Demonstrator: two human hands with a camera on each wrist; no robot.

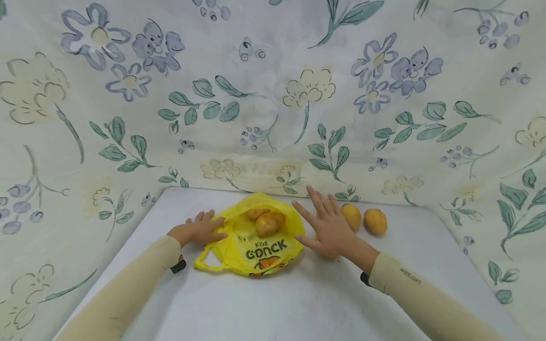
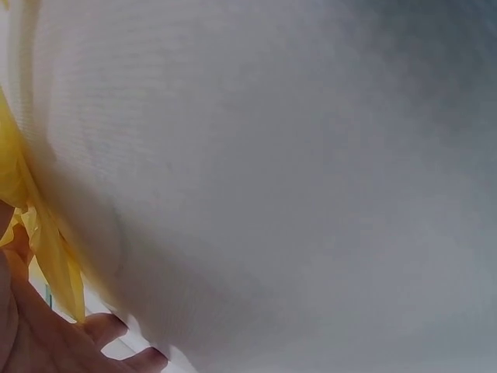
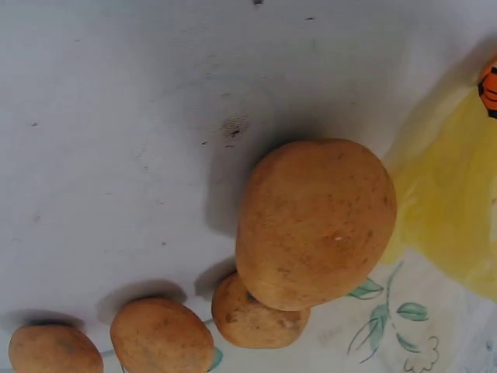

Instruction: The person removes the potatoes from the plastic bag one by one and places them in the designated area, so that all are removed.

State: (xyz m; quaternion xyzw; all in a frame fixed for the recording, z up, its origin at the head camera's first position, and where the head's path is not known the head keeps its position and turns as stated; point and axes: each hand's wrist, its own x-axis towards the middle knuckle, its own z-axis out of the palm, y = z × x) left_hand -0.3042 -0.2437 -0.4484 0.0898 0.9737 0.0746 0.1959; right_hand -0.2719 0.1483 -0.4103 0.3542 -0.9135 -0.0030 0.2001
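Note:
A yellow plastic bag [image 1: 251, 251] printed "KIDZ GONCK" lies open on the white table [image 1: 273, 303], with two potatoes [image 1: 270, 223] inside. My left hand [image 1: 200, 230] rests flat on the bag's left rim, fingers straight; the left wrist view shows its fingers [image 2: 46, 342] beside the yellow bag film [image 2: 39, 233]. My right hand [image 1: 326, 222] is spread open just right of the bag, holding nothing. Two loose potatoes [image 1: 351, 216] [image 1: 375, 221] lie beyond it. The right wrist view shows a large potato [image 3: 314, 221] close up by the bag [image 3: 450, 194], with three smaller potatoes [image 3: 161, 336] behind.
A floral cloth [image 1: 273, 94] hangs as a backdrop around the table's far and side edges. Bare white tabletop [image 1: 298, 308] stretches in front of the bag toward me.

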